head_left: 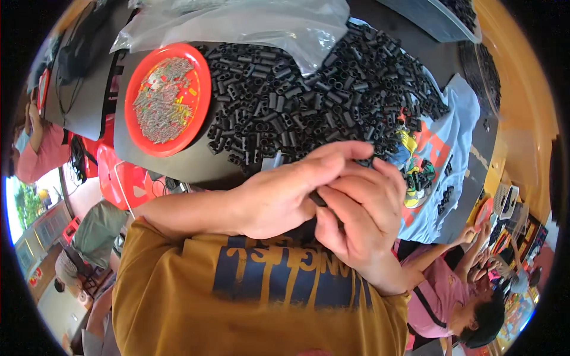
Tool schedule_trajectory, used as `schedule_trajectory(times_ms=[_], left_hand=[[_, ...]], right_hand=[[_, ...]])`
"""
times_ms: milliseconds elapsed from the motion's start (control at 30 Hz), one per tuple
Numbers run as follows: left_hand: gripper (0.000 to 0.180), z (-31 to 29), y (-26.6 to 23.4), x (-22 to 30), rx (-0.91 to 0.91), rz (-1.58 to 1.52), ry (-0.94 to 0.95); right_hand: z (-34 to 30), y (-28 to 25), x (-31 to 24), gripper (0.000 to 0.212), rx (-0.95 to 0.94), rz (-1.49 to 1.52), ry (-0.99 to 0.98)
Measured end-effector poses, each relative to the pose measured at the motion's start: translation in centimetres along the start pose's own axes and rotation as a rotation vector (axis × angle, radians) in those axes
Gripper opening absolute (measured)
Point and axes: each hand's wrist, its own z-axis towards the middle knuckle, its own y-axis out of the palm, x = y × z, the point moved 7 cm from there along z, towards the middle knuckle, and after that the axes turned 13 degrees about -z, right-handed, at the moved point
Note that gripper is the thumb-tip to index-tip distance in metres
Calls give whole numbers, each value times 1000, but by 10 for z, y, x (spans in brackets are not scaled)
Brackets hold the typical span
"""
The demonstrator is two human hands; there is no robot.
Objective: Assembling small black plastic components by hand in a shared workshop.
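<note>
My left hand (300, 184) and my right hand (368, 207) meet in front of my chest, at the table's near edge. Curled fingers of my right hand close around a small black plastic part (319, 198), mostly hidden by them. The thumb and fingers of my left hand reach over and press together against the right fingertips. A bit of black shows between the fingertips there; whether it is the same part I cannot tell. Just beyond lies a wide heap of short black tube-like plastic parts (285, 101), many joined in pairs.
Left of the heap stands a red round plate (203, 89) with many small grey metal pieces. A clear plastic bag (237, 24) covers the heap's far side. Light blue printed cloth (460, 113) lies under its right side. A translucent bin (433, 18) stands far right. Other people sit nearby.
</note>
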Motion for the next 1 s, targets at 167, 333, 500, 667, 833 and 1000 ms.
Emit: schedule_trajectory(times_ms=[167,333,500,667,833,1000], left_hand=[[63,2,-2,-1,-5,-36,-50],[26,-2,-12,-3,-33,28,-23],[22,-5,-9,6,-39,106,58],[18,-13,-10,17,-56,87,164],[20,-22,-3,17,-188,156,208],[18,-30,1,15,-179,168,193]], right_hand=[[1,-17,8,19,10,-84,68],[-4,-13,2,15,66,-216,-6],[-1,-9,-1,19,8,-196,-3],[-7,-5,24,28,-66,-100,218],[8,8,28,25,-142,-425,132],[5,22,31,26,-247,-442,98]])
